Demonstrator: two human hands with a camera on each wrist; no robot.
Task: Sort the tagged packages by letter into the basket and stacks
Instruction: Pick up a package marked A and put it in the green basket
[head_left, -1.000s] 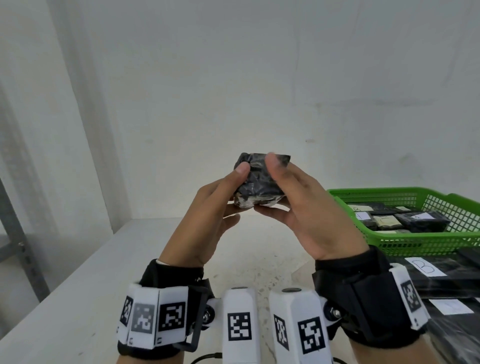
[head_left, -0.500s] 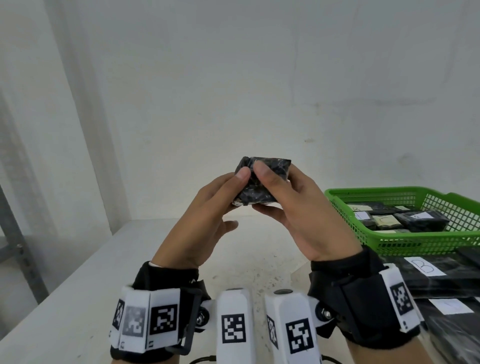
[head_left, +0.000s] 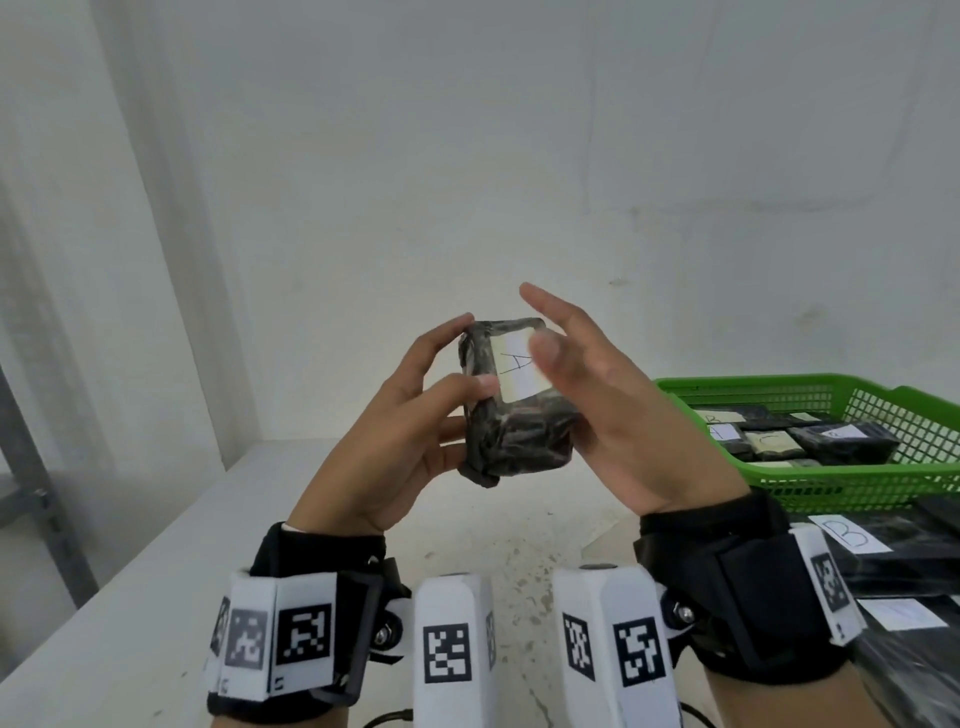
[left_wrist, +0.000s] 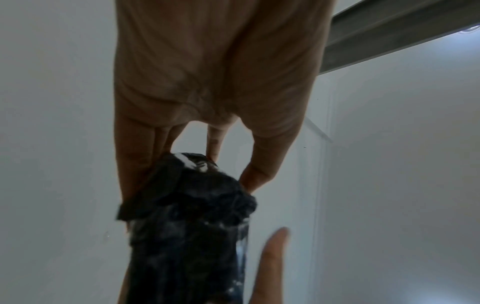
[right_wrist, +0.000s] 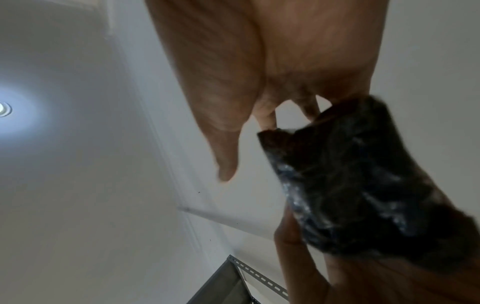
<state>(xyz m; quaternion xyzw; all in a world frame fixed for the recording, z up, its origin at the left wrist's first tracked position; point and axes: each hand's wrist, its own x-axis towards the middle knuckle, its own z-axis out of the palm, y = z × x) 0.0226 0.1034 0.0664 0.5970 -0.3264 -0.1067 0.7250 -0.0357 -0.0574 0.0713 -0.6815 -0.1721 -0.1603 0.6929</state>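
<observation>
A small package (head_left: 514, 436) wrapped in black film is held up in front of me, above the white table. Its white tag (head_left: 519, 371) faces me and reads A. My left hand (head_left: 470, 356) grips the package's left side, thumb on the front and fingers behind. My right hand (head_left: 540, 322) is at the package's right side with its fingers straight and spread; its blurred thumb passes in front of the tag. The left wrist view shows the package (left_wrist: 192, 216) pinched from below. In the right wrist view the package (right_wrist: 363, 185) sits beside the loose thumb.
A green mesh basket (head_left: 779, 395) at the right holds several tagged black packages. In front of it lie black packages in stacks, the top tag (head_left: 852, 535) reading B. The white table (head_left: 156, 571) stretches left to a grey rack post (head_left: 47, 519). A white wall stands behind.
The package has been turned over, so its A tag now faces me. My right hand's fingers have let go and spread; my left hand keeps holding it.
</observation>
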